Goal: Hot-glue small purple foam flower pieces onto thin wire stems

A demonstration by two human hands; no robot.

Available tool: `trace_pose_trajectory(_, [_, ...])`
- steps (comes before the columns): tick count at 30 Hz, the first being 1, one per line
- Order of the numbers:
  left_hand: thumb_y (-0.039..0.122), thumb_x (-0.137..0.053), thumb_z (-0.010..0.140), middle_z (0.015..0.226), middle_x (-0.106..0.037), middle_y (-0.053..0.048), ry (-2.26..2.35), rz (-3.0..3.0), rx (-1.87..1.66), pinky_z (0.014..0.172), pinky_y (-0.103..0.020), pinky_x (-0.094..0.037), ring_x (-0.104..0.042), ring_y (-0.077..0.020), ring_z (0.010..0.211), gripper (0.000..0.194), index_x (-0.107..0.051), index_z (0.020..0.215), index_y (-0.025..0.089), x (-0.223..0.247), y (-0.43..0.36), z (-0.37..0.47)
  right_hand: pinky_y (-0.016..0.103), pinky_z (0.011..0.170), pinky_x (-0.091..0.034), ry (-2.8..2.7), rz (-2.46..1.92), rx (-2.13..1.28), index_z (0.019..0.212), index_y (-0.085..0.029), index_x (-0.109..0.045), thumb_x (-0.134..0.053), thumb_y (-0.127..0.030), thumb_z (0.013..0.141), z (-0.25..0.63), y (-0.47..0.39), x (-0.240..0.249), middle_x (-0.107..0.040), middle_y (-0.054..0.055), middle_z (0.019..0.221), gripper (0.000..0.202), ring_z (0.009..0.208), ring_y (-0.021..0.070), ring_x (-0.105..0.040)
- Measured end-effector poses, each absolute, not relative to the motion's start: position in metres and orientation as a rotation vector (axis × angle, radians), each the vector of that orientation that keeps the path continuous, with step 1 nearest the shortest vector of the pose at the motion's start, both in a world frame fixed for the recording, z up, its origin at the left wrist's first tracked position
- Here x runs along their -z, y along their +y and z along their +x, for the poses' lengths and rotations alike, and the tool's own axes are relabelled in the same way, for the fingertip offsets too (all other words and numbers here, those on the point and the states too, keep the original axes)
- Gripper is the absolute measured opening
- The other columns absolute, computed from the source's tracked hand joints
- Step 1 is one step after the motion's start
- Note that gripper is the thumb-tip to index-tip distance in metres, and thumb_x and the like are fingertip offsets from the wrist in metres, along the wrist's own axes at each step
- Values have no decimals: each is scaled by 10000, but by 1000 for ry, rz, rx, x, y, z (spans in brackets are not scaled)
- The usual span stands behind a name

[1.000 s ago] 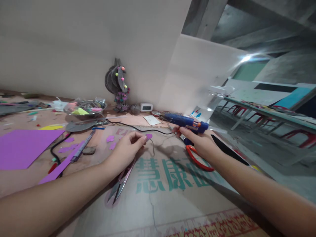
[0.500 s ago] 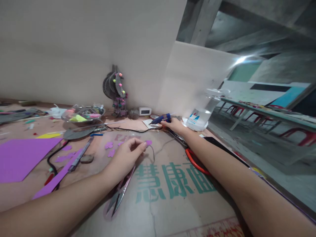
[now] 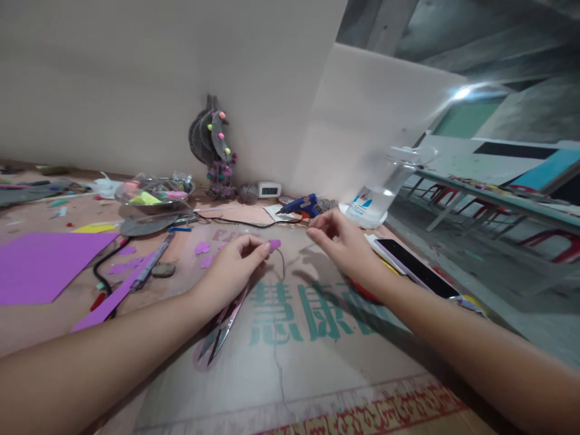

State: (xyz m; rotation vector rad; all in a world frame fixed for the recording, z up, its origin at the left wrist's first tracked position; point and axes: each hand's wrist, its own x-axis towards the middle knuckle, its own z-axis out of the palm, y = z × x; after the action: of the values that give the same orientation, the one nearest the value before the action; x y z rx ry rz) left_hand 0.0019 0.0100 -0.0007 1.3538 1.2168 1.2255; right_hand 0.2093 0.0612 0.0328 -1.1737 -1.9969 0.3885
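Note:
My left hand (image 3: 235,263) pinches a small purple foam piece (image 3: 275,244) with a thin grey string (image 3: 283,264) hanging from it and curving down over the table. Beneath that wrist lie thread snips (image 3: 229,326), blades toward me. My right hand (image 3: 342,244) hovers over the table, fingers loosely bent and apart, holding nothing. Just beyond it, a blue glue gun (image 3: 299,205) rests with its nozzle over a white pad (image 3: 274,212). Scissors with red handles (image 3: 366,291) are mostly covered by my right forearm. Small purple flower cutouts (image 3: 202,248) lie left of my left hand.
A purple foam sheet (image 3: 49,263), a utility knife (image 3: 154,263) and a stone (image 3: 164,270) lie to the left. Behind are a bowl of craft bits (image 3: 154,202), a decorated grey hanging piece (image 3: 212,145) and a small digital clock (image 3: 269,190). At right are a clear plastic jug (image 3: 374,196) and a phone (image 3: 414,266).
My right hand has let go of the glue gun and drawn back toward me. My left hand keeps its pinch on the purple foam piece. The view has tilted slightly downward.

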Motion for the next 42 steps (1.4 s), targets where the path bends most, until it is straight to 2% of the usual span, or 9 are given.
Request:
trace_pose_trajectory(4, [421, -592, 780, 608, -542, 31, 1199, 1371, -1241, 477, -203, -331, -472, -98, 521, 258, -582, 782, 164, 0, 9, 2, 248, 389, -423, -1726, -1122, -1400, 826, -239, -341, -603, -440, 786, 181, 17, -31, -581, -7, 744, 333, 439, 91, -485])
trace_pose_trajectory(8, [428, -584, 784, 612, -540, 29, 1231, 1388, -1225, 483, -205, -336, -478, -103, 536, 267, -583, 796, 161, 1, 10, 1, 251, 388, -460, -1627, -1070, -1641, 880, -244, -331, -623, -311, 778, 173, 7, -22, -581, -21, 754, 316, 423, 80, -483])
trace_pose_trajectory(10, [417, -581, 790, 621, -544, 27, 1233, 1391, -1219, 483, -203, -336, -477, -100, 534, 255, -582, 799, 162, 0, 9, 1, 254, 428, -469, -1796, -1084, -1439, 948, -237, -377, -599, -276, 796, 178, 13, -20, -558, -38, 704, 272, 456, 93, -500])
trace_pose_trajectory(14, [401, -568, 803, 617, -547, 28, 1222, 1410, -1201, 466, -202, -320, -465, -93, 504, 232, -574, 790, 170, -1, 7, 1, 275, 580, -455, -2256, -1026, -508, 1059, -212, -526, -575, -261, 835, 189, 32, -21, -585, -1, 733, 234, 616, 128, -540])
trace_pose_trajectory(17, [383, -556, 818, 620, -547, 29, 1250, 1429, -1183, 470, -205, -320, -463, -91, 502, 212, -570, 789, 173, -3, 6, 1, 278, 608, -429, -2337, -897, -49, 943, -188, -606, -566, -265, 857, 192, 43, -25, -610, 21, 731, 122, 625, 131, -529])
trace_pose_trajectory(20, [366, -553, 822, 634, -552, 26, 1280, 1457, -1169, 489, -212, -332, -473, -96, 523, 202, -570, 771, 171, -5, 5, 2, 272, 622, -419, -2349, -793, 153, 823, -178, -615, -522, -246, 890, 189, 47, -29, -614, 27, 712, 134, 646, 134, -532])
trace_pose_trajectory(27, [351, -557, 813, 616, -546, 23, 1260, 1529, -1164, 533, -227, -359, -492, -118, 574, 198, -581, 734, 171, -5, 6, 3, 304, 683, -440, -2479, -485, 457, 988, -150, -605, -497, -316, 906, 195, 50, -24, -603, 80, 817, 215, 765, 181, -521])
trace_pose_trajectory(31, [349, -565, 803, 634, -561, 13, 1253, 1545, -1180, 557, -232, -371, -500, -126, 593, 193, -591, 739, 168, -3, 6, 3, 307, 651, -419, -2547, -399, 573, 1054, -175, -598, -442, -204, 920, 208, 53, -18, -590, 69, 816, 208, 745, 183, -494])
trace_pose_trajectory(42, [391, -542, 821, 705, -592, 5, 1266, 1654, -1079, 600, -241, -383, -530, -136, 653, 231, -604, 773, 174, -1, 6, 1, 279, 658, -448, -2310, -590, 122, 881, -179, -632, -508, -230, 897, 193, 47, -17, -609, 35, 727, 135, 697, 143, -547])
